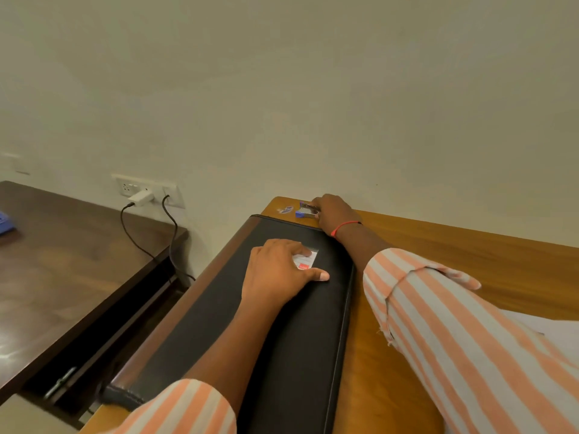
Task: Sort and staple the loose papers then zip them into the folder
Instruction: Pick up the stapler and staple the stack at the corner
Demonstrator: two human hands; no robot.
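A black folder (pixel 282 324) lies closed along the left side of the orange-brown desk (pixel 454 255). My left hand (pixel 279 270) rests flat on the folder, its fingers on a small white and red label (pixel 305 261) on the cover. At the desk's far corner by the wall, my right hand (pixel 333 214) grips a small blue and silver stapler (pixel 305 210). White loose papers (pixel 551 328) show at the right edge, mostly hidden behind my striped right sleeve.
A small blue-and-white wrapper (pixel 285 209) lies left of the stapler. A dark wooden table (pixel 62 261) stands to the left, with a gap between it and the desk. A wall socket (pixel 147 191) holds a white charger and black cables. The wall sits directly behind the desk.
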